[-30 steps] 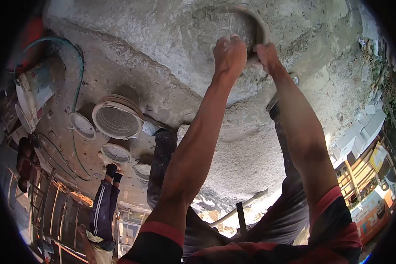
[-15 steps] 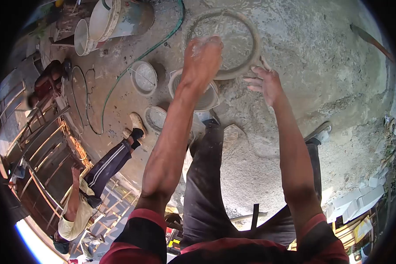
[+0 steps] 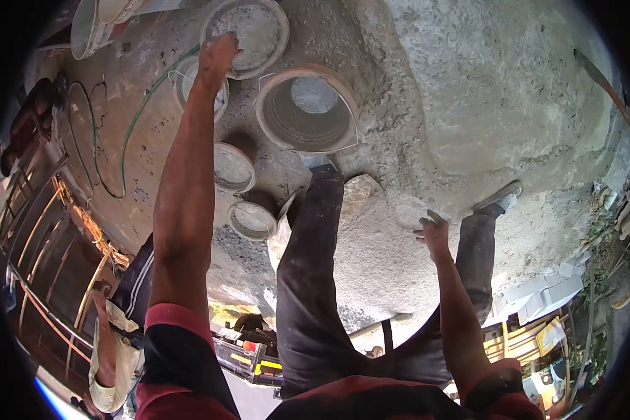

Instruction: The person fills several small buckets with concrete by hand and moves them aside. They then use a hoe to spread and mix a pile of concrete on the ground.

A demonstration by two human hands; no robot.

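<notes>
My left hand (image 3: 219, 57) is closed at the near left rim of a wide bucket (image 3: 285, 43), gripping its thin wire handle. Wet grey mix fills this bucket; whether its base touches the ground is hidden. Just nearer stands a deep bucket (image 3: 269, 115) with wet grey walls and a little pale grey material at the bottom. A smaller pail (image 3: 220, 115) is partly behind my left wrist. My right hand (image 3: 436, 236) hangs over the rough ground by my right knee, fingers apart and slightly curled, holding nothing.
Two small pails, one (image 3: 239, 180) and another (image 3: 253, 220), stand left of my left leg. A green hose (image 3: 138, 120) loops across the ground. At left, a person (image 3: 112, 357) is near a wooden frame (image 3: 63, 269). Pale blocks (image 3: 539, 297) lie at right.
My left hand has carried the wide bucket leftward, beside the other pails. My right hand has drawn back toward my body, away from the bucket. The view has shifted right.
</notes>
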